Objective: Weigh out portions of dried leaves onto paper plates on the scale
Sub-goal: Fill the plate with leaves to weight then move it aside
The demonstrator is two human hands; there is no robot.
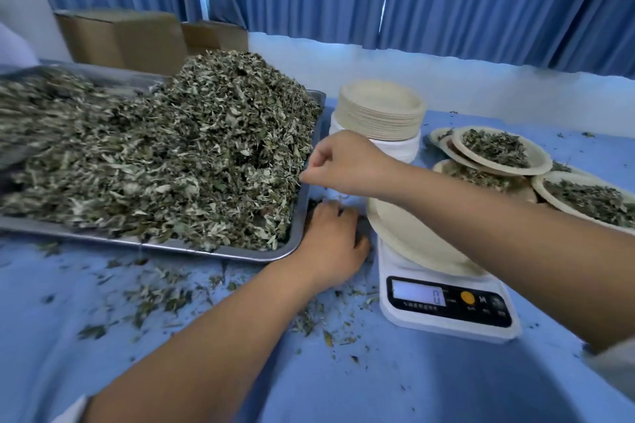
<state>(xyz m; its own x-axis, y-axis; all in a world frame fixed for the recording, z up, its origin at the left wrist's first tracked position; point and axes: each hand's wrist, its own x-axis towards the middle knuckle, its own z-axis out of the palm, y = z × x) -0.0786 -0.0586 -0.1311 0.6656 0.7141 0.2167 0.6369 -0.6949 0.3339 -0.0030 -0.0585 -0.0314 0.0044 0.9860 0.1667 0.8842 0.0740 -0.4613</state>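
Empty paper plate (409,237) sits on the scale (446,306), display showing zero, so this portion hasn't started. The right hand (340,163) reaches across above the scale toward the heap of dried leaves (165,154) in the metal tray (295,233) just left of the scale, fingers (309,178) curled and pinched together at the heap's edge; whether they hold leaves I can't tell. The left hand (330,240) rests palm-down on the surface between tray and scale, fingers bent over loose scraps. Best to lift modest pinches, carry low over the plate, and watch the display. Filled plates (494,151) wait right of the scale, spare plates (379,110) stacked behind it.
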